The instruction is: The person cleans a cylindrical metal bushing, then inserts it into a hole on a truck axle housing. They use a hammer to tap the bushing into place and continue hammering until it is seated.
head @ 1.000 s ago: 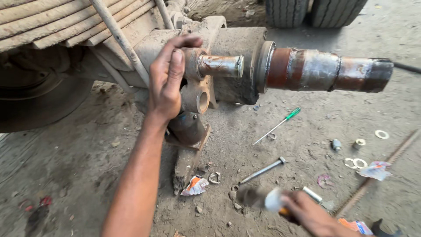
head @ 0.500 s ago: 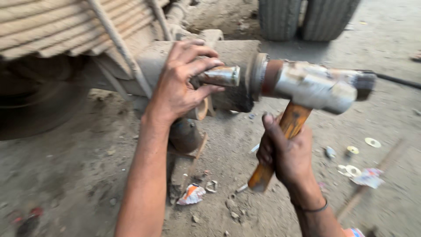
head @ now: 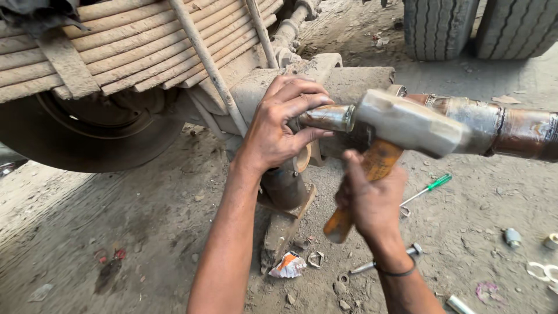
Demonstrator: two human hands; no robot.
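Observation:
My left hand point(head: 281, 128) grips a short steel pin point(head: 327, 117) that sticks out sideways from the axle housing point(head: 354, 78) of a truck. A hammer with a wooden handle point(head: 365, 180) is held in my right hand point(head: 372, 200). Its grey steel head point(head: 407, 123) meets the outer end of the pin. Behind the hammer head, the rusty axle spindle point(head: 514, 131) runs off to the right.
Leaf springs point(head: 116, 46) and a tyre point(head: 87, 139) sit at upper left, two more tyres point(head: 465, 26) at the top right. On the dirt ground lie a green-handled screwdriver point(head: 427, 190), a bolt point(head: 383, 261), washers point(head: 540, 270), a crumpled wrapper point(head: 288, 266). A jack point(head: 285, 192) stands under the axle.
My right hand picked the hammer up off the ground and swung it up and left. Its head has come against the pin end. My left hand stayed on the pin.

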